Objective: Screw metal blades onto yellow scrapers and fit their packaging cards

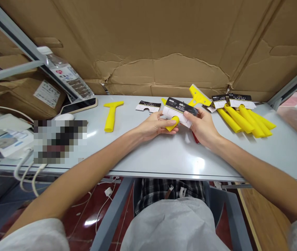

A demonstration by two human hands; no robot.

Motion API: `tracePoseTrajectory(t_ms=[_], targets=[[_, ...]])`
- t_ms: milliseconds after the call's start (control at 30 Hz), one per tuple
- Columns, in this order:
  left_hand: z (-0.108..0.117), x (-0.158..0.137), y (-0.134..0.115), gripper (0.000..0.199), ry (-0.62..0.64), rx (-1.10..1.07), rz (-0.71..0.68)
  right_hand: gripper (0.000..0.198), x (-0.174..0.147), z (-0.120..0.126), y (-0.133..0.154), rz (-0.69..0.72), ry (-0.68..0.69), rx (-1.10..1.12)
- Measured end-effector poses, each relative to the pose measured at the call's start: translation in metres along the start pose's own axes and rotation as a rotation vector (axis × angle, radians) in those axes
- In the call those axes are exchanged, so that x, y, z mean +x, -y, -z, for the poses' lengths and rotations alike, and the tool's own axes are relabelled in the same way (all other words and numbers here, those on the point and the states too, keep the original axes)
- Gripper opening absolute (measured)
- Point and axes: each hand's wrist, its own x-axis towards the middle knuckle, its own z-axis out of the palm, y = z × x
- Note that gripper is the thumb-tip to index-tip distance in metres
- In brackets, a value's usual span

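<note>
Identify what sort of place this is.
Probably a makeshift packing bench: yellow tools, some fitted with printed cards, lie on a pale table backed by brown cardboard.

Table: pale top, glossy, reflecting light. Cardboard: brown, creased, standing behind the rear edge. Bottle: clear, labelled, white cap fitted, at left rear. Phone: screen dark, just in front of the bottle. Box: brown, white label affixed, far left. Dark item: pixelated, identity not determinable. Cables: white, several hanging over the front edge at left. Below: floor, red tile; plug, white; chair, grey armrests.
</note>
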Motion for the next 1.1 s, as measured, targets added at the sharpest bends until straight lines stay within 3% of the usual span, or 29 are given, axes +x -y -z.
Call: tracePoseTrajectory(t_ms=[233, 433, 533, 633, 800, 867, 933, 1033, 1100], targets=[[0.005, -0.002, 0.002, 0.043, 0.204, 0.157, 0.064, 0.046, 0.035, 0.034, 0.029, 0.182, -0.199, -0.014], [-0.001, -0.009, -0.006, 0.043, 0.276, 0.266, 0.04, 0.048, 0.03, 0.032, 0.036, 0.128, -0.197, -0.029], [-0.003, -0.01, -0.007, 0.043, 0.173, 0.178, 0.006, 0.057, 0.016, 0.019, 0.031, 0.075, -0.183, 0.008], [-0.004, -0.008, -0.007, 0.042, 0.033, 0.088, -0.074, 0.069, 0.003, 0.005, 0.021, 0.027, -0.086, -0.025], [-0.002, -0.002, -0.009, 0.038, -0.141, 0.077, -0.199, 0.085, -0.005, -0.002, 0.008, -0.024, 0.022, -0.077], [0.0, 0.0, -0.013, 0.036, -0.243, 0.041, -0.238, 0.079, -0.004, 0.001, 0.006, 0.013, 0.006, -0.2], [0.004, 0.002, -0.018, 0.033, -0.343, -0.006, -0.269, 0.063, -0.001, 0.006, 0.007, 0.108, 0.041, -0.458], [0.012, 0.004, -0.024, 0.027, -0.455, -0.05, -0.283, 0.031, 0.002, 0.014, 0.008, 0.255, 0.2, -0.908], [0.016, 0.005, -0.025, 0.022, -0.49, -0.061, -0.276, 0.021, 0.007, 0.02, 0.008, 0.266, 0.276, -1.059]])
